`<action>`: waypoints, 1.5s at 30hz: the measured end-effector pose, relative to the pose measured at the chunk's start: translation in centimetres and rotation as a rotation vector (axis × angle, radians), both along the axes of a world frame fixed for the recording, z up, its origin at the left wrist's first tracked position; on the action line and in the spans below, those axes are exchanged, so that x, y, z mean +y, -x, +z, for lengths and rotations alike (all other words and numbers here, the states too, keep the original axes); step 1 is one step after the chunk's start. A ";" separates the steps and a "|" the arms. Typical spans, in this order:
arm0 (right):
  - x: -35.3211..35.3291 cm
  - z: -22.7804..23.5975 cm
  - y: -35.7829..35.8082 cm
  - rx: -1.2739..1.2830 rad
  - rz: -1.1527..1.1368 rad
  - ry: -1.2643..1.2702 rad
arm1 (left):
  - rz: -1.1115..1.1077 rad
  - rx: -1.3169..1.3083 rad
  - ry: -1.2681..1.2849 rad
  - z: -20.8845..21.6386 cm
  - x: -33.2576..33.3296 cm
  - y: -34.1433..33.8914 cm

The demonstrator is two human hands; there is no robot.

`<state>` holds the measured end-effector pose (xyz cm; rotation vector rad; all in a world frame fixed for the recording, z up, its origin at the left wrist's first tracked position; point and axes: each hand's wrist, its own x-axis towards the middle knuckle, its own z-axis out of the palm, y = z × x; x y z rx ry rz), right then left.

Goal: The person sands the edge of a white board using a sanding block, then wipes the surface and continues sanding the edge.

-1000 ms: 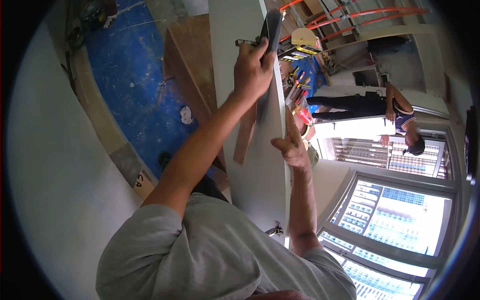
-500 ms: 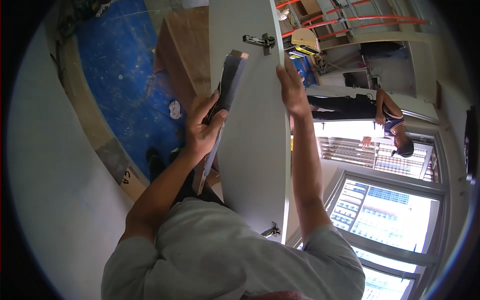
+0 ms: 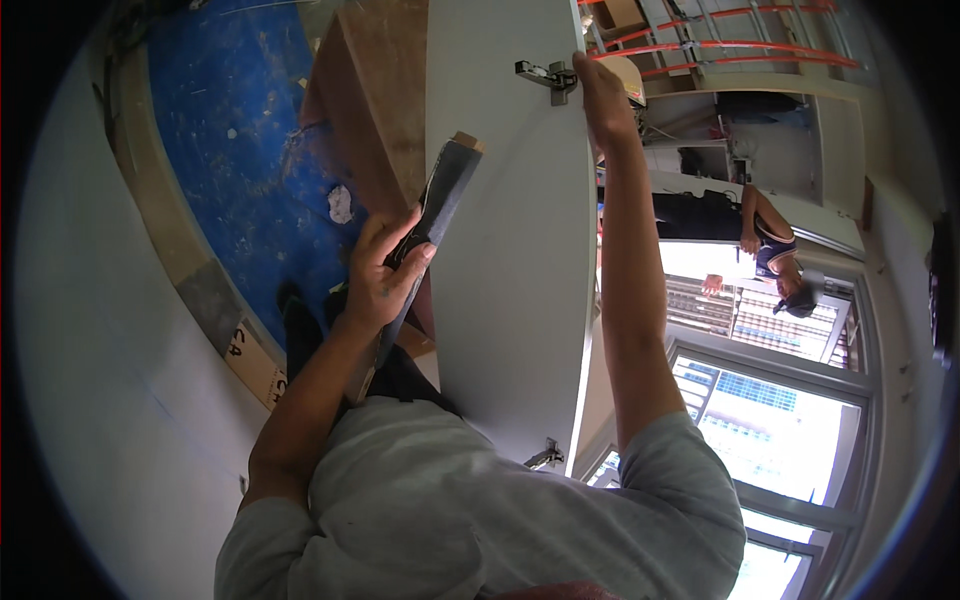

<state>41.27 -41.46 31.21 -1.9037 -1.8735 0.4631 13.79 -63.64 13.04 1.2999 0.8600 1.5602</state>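
A long pale-grey cabinet door [image 3: 510, 260] stands before me. Two metal hinges are fixed on its face: an upper hinge [image 3: 552, 80] and a lower hinge [image 3: 546, 455]. My right hand [image 3: 606, 108] grips the door's right edge beside the upper hinge; part of its fingers is hidden. In my left hand [image 3: 380, 280] is a narrow wooden strip [image 3: 452, 180] with a dark grey face, held at a slant between thumb and fingers. Its bare wood end points up over the door, and its lower end reaches toward my waist.
A blue floor covering [image 3: 225, 150] with scraps and dust lies to the left, next to a brown wooden board [image 3: 370, 100]. A pale wall [image 3: 120, 400] runs along the left. Another person [image 3: 770, 235] stands at the right near windows [image 3: 770, 420]. An orange-railed ladder [image 3: 720, 45] is at the upper right.
My right hand has slid up the door edge to the upper hinge. My left hand and the wooden strip have moved slightly down and left. The door appears shifted a little right.
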 end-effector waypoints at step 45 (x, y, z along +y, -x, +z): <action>-29.7 0.7 0.8 -0.041 0.041 0.015 | -0.067 0.091 -0.327 8.3 8.4 -13.1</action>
